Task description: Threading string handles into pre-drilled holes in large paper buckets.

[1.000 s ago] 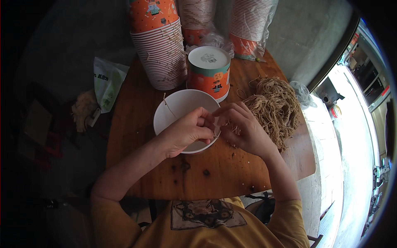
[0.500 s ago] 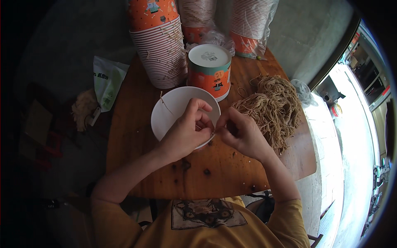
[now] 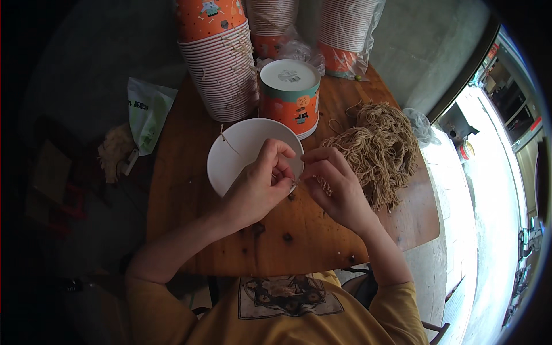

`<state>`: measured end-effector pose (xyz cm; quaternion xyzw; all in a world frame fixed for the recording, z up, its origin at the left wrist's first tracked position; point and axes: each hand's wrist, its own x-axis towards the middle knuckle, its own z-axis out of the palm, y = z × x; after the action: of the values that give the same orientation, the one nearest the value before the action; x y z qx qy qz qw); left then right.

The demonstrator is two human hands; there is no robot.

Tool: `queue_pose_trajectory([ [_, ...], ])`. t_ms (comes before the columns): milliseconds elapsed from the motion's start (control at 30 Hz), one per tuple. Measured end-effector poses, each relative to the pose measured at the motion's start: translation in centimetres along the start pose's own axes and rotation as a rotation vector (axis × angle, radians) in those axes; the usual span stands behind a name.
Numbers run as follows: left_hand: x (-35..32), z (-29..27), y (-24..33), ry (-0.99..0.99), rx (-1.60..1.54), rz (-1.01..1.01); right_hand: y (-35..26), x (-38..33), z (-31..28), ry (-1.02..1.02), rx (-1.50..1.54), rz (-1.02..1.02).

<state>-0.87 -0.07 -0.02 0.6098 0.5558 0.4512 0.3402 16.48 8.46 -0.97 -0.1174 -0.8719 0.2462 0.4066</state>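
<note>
A white-lined paper bucket (image 3: 231,158) tilts toward me on the table, with a short piece of twine (image 3: 223,135) through its far-left rim. My left hand (image 3: 261,183) reaches over its mouth. Thumb and fingers pinch together at the near-right rim, on what looks like a thin twine end; the fingertips partly hide it. Just right of that rim is my right hand (image 3: 339,187), thumb and forefinger apart. Pale twine shows in the gap between them; I cannot tell whether the hand holds it. Beyond that hand lies a heap of brown twine (image 3: 385,149).
An upturned orange-and-green bucket (image 3: 291,106) stands behind the bucket. A tall bucket stack (image 3: 221,75) with twine ends rises at the back left. Bagged stacks (image 3: 348,29) stand at the back right. Left of the wooden table (image 3: 310,247) hangs a white-green bag (image 3: 146,115).
My right thumb and forefinger have spread apart from their pinch by the rim, and the hand has shifted slightly. My left hand keeps its pinch nearly in place.
</note>
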Motion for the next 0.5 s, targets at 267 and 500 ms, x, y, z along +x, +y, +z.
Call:
queue_pose_trajectory([
  [267,0.0,0.3,0.1,-0.016,-0.012,0.026,-0.9,-0.4,-0.4,-0.205,0.816,0.795],
  [500,-0.1,0.5,0.3,0.012,0.071,0.06,-0.9,-0.6,0.2,-0.078,0.153,0.304],
])
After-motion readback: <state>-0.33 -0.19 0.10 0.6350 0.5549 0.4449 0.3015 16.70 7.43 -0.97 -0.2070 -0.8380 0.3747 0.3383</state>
